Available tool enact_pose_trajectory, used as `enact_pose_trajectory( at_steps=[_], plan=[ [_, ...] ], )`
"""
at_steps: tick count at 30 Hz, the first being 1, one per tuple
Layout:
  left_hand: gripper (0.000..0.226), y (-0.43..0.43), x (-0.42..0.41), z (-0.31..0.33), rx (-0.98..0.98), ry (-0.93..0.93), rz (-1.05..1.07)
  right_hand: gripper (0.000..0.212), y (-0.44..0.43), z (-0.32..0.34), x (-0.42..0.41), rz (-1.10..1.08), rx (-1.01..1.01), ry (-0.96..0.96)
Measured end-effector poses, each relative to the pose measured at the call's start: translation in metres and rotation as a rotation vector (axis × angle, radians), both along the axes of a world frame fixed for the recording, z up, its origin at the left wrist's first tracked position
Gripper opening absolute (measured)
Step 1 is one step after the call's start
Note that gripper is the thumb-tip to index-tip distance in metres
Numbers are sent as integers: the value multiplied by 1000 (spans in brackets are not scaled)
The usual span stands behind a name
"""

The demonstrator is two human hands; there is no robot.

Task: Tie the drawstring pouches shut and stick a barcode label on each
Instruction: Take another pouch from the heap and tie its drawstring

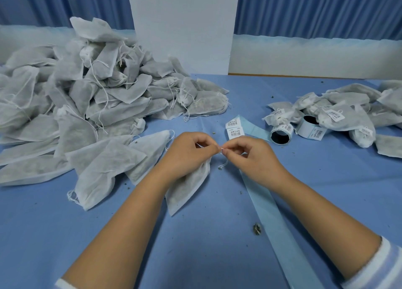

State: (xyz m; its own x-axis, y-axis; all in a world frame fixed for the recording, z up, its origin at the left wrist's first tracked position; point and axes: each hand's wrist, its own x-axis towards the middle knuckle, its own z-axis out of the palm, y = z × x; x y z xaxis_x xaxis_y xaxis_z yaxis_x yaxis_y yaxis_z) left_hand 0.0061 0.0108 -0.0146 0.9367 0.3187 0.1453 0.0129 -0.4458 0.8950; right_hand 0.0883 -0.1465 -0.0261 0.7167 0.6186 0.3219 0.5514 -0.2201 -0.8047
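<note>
Plainly, left hand (189, 152) and right hand (250, 156) each pinch the thin drawstring (225, 163) of a flat, whitish, gauzy pouch (187, 188).

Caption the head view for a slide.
Left hand and right hand pinch the drawstring of a pouch; pouch pile at left, label rolls and labelled pouches at right.

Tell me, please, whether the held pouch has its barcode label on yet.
Not on its visible side: the pouch is plain white; left hand and right hand pinch its drawstring.
</note>
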Motion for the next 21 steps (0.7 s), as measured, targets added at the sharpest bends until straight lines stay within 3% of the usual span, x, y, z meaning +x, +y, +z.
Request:
enact_pose_trajectory(
  at_steps=[4,11,21],
  plan=[
    [14,1,-1,2,35,-2,21,16,-1,2,2,37,-24,106],
    [17,-1,0,4,-159,28,0,12,-3,5,2,117,132,388],
    [22,0,-3,10,-333,161,-50,17,-2,6,0,135,261,390]
  ],
)
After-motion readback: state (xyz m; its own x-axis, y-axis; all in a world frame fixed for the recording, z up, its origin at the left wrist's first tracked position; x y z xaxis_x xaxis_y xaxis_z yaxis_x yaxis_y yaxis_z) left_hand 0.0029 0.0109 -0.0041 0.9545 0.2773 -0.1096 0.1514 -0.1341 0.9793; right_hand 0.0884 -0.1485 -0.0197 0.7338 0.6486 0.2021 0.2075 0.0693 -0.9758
